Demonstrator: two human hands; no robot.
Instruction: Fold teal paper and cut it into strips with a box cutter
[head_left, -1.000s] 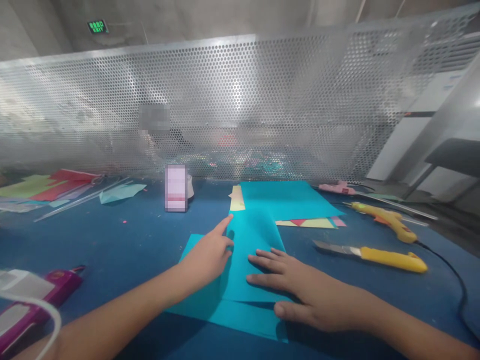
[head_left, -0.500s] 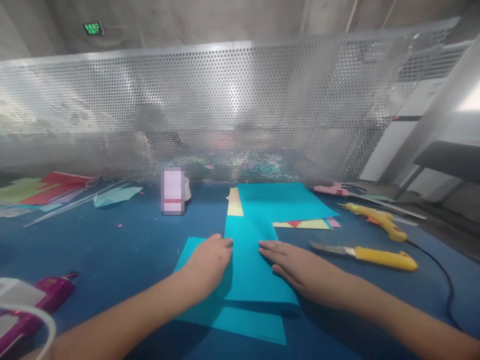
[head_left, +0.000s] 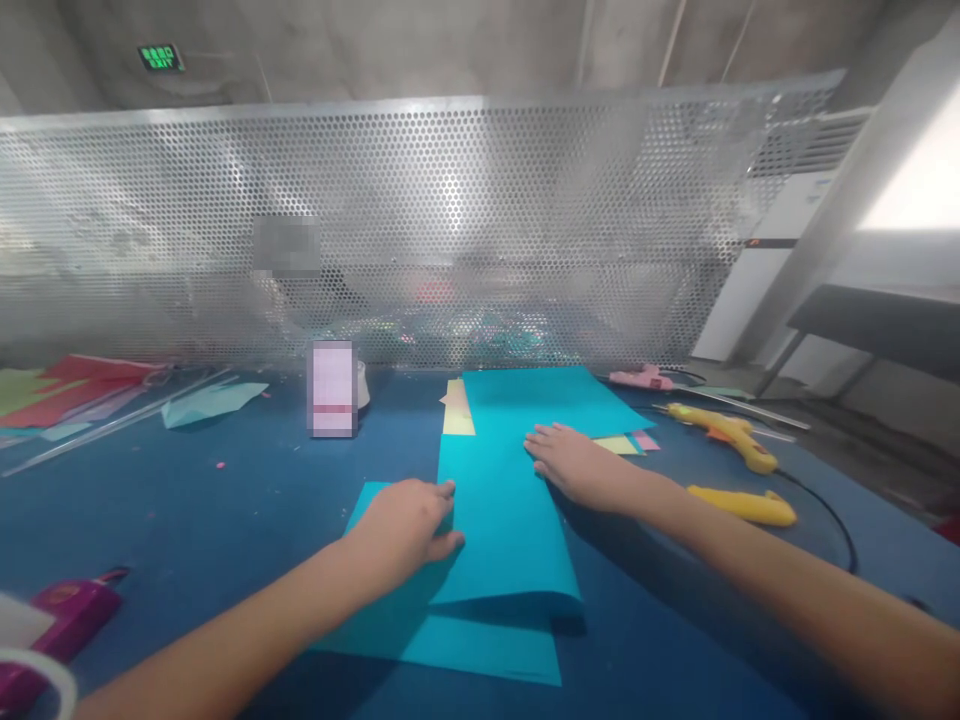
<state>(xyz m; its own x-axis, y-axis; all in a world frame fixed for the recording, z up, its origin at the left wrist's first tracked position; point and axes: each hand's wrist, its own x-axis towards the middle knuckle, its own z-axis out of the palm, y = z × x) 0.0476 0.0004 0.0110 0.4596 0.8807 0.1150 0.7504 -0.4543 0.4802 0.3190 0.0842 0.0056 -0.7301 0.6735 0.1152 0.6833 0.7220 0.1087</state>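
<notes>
Here | left hand: on blue sheet, thumb spread | right hand: likewise, fingers slightly spread

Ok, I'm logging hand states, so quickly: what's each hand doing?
Left hand: open, fingers bent, touching the blue paper.
Right hand: open, fingers resting on blue paper.

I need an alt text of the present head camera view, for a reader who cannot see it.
A person's left hand and right hand rest, open, on bright blue paper on a dark blue table. To the right lie a yellow glue gun and a yellow handle; a perforated metal screen stands behind.
</notes>
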